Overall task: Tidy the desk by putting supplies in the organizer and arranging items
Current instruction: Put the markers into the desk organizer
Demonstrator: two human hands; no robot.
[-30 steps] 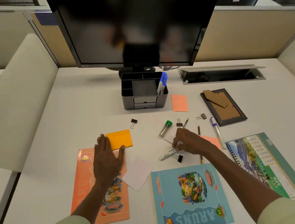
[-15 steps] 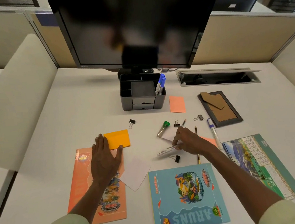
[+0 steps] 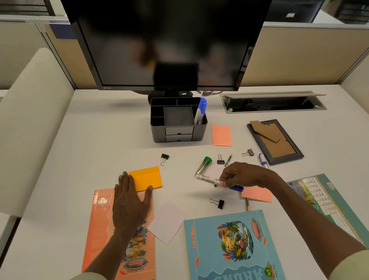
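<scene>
The desk (image 3: 95,146) top looks smooth and matt white, the organizer (image 3: 178,120) is matt black plastic, the binder clips (image 3: 217,203) have shiny metal wire handles, the notebooks (image 3: 232,253) have slightly glossy paper covers, and the picture frame (image 3: 275,142) shows a brown cardboard back.

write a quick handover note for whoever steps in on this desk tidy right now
Right hand pinches a white marker, lifted just off the desk. Left hand rests flat on the orange notebook, by the orange sticky pad.
Done: blue markers stand in the organizer.
Left: green-capped marker, binder clips, pens, sticky notes, notebooks, calendar and picture frame not yet sorted.
</scene>
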